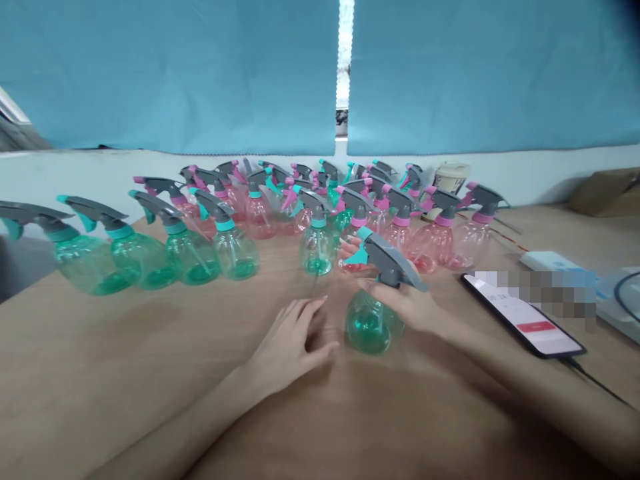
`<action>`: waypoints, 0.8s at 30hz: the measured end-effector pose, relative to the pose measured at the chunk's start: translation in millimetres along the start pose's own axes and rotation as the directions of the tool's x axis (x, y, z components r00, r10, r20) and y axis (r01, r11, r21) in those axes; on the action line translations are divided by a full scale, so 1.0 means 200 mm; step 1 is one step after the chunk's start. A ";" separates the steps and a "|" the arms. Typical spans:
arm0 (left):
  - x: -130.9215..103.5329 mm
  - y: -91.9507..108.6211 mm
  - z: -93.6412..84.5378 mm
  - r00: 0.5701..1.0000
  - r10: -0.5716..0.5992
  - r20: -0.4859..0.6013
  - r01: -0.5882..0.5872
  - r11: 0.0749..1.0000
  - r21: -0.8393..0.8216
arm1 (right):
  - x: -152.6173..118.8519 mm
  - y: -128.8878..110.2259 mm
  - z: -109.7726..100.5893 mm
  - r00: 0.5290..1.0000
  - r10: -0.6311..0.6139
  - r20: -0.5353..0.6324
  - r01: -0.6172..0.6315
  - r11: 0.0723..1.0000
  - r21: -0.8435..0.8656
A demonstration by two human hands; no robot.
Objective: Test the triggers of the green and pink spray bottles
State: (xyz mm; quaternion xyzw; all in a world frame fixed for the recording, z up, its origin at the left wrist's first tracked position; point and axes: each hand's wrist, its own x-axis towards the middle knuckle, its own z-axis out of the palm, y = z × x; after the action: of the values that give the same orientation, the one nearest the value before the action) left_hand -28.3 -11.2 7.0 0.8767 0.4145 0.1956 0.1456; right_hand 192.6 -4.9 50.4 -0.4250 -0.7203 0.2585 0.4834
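A clear green spray bottle (371, 328) with a grey head and a turquoise nozzle and trigger is close in front of me, a little right of the middle. My right hand (411, 308) is around its neck, under the grey head, with the thumb in front and the fingertips showing beyond the trigger. My left hand (287, 343) lies low over the table to the left of this bottle, fingers apart and nothing in them. Just beyond the hands stands another green spray bottle (319, 250).
Green spray bottles (193, 257) line the left side of the wooden table (135, 373). Pink ones (433, 243) stand at the back and right. A phone (553, 333) with a cable, a white box (547, 260) and a tub (450, 179) are on the right. Blue cloth (175, 73) hangs behind.
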 end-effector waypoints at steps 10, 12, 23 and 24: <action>-0.04 0.07 0.02 0.980 0.018 -0.199 -0.048 0.988 -0.147 | 0.09 -0.04 0.22 0.997 -0.062 0.053 0.048 0.971 0.233; -0.03 0.06 0.02 0.969 -0.010 -0.248 -0.034 0.984 -0.173 | 0.13 -0.06 0.29 0.991 -0.130 0.040 0.116 0.963 0.242; 0.06 -0.19 -0.06 0.835 -0.221 -0.503 0.192 0.975 -0.109 | 0.42 -0.04 0.56 0.965 -0.244 -0.095 0.216 0.946 -0.243; 0.06 -0.22 -0.07 0.824 -0.229 -0.518 0.207 0.973 -0.100 | 0.42 -0.02 0.57 0.975 -0.212 -0.070 0.187 0.947 -0.263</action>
State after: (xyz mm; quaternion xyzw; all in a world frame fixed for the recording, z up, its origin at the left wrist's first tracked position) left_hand -56.9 26.7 4.6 0.7334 0.5320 0.4182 0.0654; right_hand 72.2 69.8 48.6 -0.4203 -0.7625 0.0926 0.4831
